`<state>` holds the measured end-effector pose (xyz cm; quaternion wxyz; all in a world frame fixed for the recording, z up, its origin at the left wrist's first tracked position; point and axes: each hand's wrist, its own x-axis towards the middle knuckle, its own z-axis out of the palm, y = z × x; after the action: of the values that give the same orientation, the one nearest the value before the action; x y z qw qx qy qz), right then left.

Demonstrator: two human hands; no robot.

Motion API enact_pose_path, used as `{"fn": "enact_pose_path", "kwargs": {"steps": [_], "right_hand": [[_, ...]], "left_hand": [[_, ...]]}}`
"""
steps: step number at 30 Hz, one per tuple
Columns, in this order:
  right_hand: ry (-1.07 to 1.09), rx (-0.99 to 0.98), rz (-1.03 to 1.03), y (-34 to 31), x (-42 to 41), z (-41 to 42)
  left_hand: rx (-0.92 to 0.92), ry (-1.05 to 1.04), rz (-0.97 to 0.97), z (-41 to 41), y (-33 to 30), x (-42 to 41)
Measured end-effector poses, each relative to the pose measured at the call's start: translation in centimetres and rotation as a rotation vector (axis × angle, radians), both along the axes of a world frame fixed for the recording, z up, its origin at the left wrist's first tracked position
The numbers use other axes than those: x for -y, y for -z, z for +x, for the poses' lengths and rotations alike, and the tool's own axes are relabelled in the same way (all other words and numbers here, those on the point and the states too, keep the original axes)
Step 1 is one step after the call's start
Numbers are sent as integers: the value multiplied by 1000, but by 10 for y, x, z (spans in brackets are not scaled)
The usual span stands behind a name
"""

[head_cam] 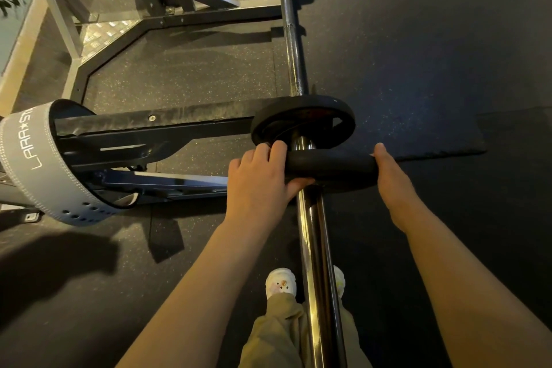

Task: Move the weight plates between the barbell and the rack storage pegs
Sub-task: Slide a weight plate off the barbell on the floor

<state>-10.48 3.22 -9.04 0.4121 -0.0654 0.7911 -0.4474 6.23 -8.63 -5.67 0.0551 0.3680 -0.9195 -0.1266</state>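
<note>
A chrome barbell (312, 248) runs from the bottom of the view up past the rack. Two black weight plates sit on its sleeve. The near plate (331, 166) is between my hands. My left hand (260, 179) grips its left rim, fingers curled over the top edge and thumb underneath. My right hand (391, 179) holds the right rim with the thumb over the edge; its fingers are hidden behind the plate. The far plate (303, 119) stands just behind, separated by a short gap of sleeve.
The black rack frame (155, 125) reaches in from the left, with a grey lifting belt (33, 158) looped around it. More rack uprights and a base (179, 21) stand further back. Dark rubber flooring lies all around. My feet in white shoes (280, 282) are below the bar.
</note>
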Motion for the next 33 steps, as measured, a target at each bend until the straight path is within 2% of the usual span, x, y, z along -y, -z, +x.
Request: {"fn": "enact_pose_path", "kwargs": {"steps": [7, 9, 11, 14, 16, 18, 20, 22, 23, 27, 29, 33], "right_hand": [[128, 149, -16, 22, -4, -10], [194, 233, -46, 26, -5, -9], [233, 249, -97, 27, -8, -8], [213, 6, -155, 9, -7, -7], [98, -250, -193, -13, 2, -10], [-160, -440, -202, -29, 20, -2], [-413, -652, -100, -28, 35, 11], [-411, -774, -59, -19, 37, 18], [-348, -722, -78, -17, 34, 16], [-168, -258, -109, -13, 10, -1], [-145, -161, -122, -10, 3, -6], [-93, -102, -147, -11, 4, -6]], "left_hand": [[-52, 61, -144, -14, 0, -9], [-120, 76, -95, -16, -2, -10], [-215, 112, 74, -14, -4, -3], [-272, 109, 540, -3, 2, 20], [-288, -32, 666, 5, 19, 26], [-303, -198, 656, 10, 31, 19], [-282, -232, 518, 8, 38, 11], [-260, -165, 406, 5, 37, 8], [-243, -122, 353, 3, 34, 8], [-175, 41, 160, -7, 22, 3], [-149, 64, 71, -13, 20, 0], [-132, 101, -10, -19, 18, 1]]}}
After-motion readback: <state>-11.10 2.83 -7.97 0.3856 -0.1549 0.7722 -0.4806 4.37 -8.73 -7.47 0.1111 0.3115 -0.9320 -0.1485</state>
